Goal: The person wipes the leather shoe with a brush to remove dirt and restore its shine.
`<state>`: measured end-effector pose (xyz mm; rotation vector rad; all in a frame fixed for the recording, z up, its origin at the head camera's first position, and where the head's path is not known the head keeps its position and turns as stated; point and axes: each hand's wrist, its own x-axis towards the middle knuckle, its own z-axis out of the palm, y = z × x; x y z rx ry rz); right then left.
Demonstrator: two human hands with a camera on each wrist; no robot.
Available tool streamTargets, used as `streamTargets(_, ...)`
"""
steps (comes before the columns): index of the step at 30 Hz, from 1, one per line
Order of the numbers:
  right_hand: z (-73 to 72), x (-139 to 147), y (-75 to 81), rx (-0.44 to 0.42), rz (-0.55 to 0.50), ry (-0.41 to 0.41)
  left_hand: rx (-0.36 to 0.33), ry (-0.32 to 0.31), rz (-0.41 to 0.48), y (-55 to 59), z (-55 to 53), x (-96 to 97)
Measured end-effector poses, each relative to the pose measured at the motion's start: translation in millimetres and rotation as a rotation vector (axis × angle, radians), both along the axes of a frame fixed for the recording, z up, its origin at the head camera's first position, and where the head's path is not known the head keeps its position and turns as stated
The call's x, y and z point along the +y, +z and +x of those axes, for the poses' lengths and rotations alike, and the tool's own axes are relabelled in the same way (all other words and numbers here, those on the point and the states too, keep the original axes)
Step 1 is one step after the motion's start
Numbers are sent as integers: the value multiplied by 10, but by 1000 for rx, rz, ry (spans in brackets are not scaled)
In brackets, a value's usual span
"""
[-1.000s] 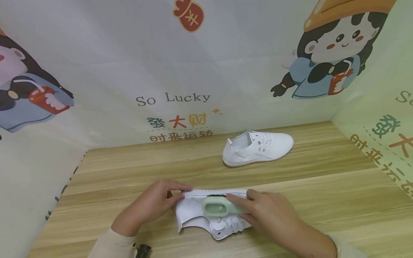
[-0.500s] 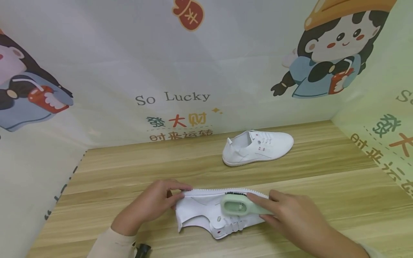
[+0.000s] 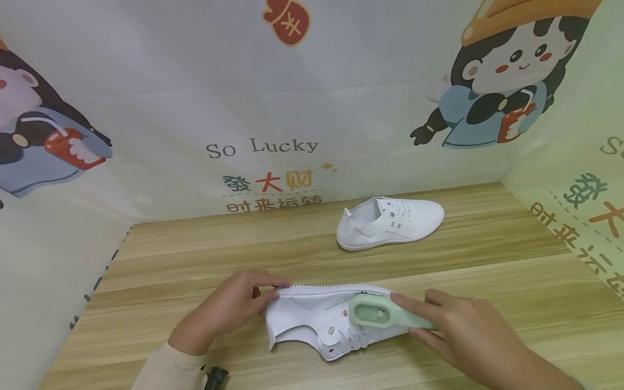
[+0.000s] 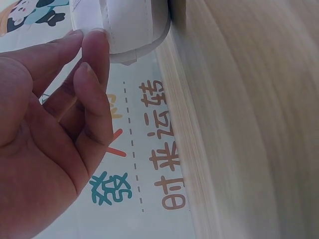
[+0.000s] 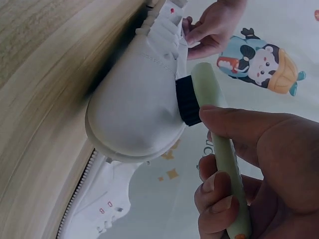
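A white lace-up shoe (image 3: 307, 309) lies on its side on the wooden table, sole edge facing the far wall. At its heel, my left hand (image 3: 234, 303) pinches the sole between thumb and fingers; the left wrist view shows the fingertips (image 4: 94, 37) on the heel end. My right hand (image 3: 468, 325) grips a pale green brush (image 3: 372, 311) by its handle. In the right wrist view the dark bristles (image 5: 187, 102) touch the shoe's side near the toe. The brush head hides part of the upper.
A second white shoe (image 3: 390, 225) stands upright farther back, toe to the right. Printed cloth walls (image 3: 170, 108) enclose the back and sides of the wooden table (image 3: 195, 244). A small black object (image 3: 216, 378) sits by the left sleeve at the front.
My right hand has moved the brush rightward along the shoe's side, from mid-shoe toward the toe. The left hand and both shoes stay in place.
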<state>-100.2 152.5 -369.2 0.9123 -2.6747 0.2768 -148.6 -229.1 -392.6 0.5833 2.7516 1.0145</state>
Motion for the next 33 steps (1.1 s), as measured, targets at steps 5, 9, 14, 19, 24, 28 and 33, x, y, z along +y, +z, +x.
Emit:
streamTargets(5, -15, -30, -1, 1, -5, 9, 1, -3, -4, 6, -6, -6)
streamTargets(9, -47, -100, -12, 23, -4, 40, 5, -3, -10, 10, -6, -2)
streamTargets(14, -103, -173, -31, 39, 13, 56, 7, -3, -15, 11, -6, 8)
streamTargets(19, -127, -211, -48, 62, 15, 63, 4, -1, -11, 4, -10, 17)
streamTargets(24, -139, -260, -68, 83, 12, 71, -3, -1, -6, -1, -15, 19)
streamTargets(28, -147, -304, -81, 102, 4, 83, -6, -3, 1, -2, -15, 15)
streamTargets(33, -161, -373, -102, 98, -17, 103, -6, -4, 7, -6, -13, 8)
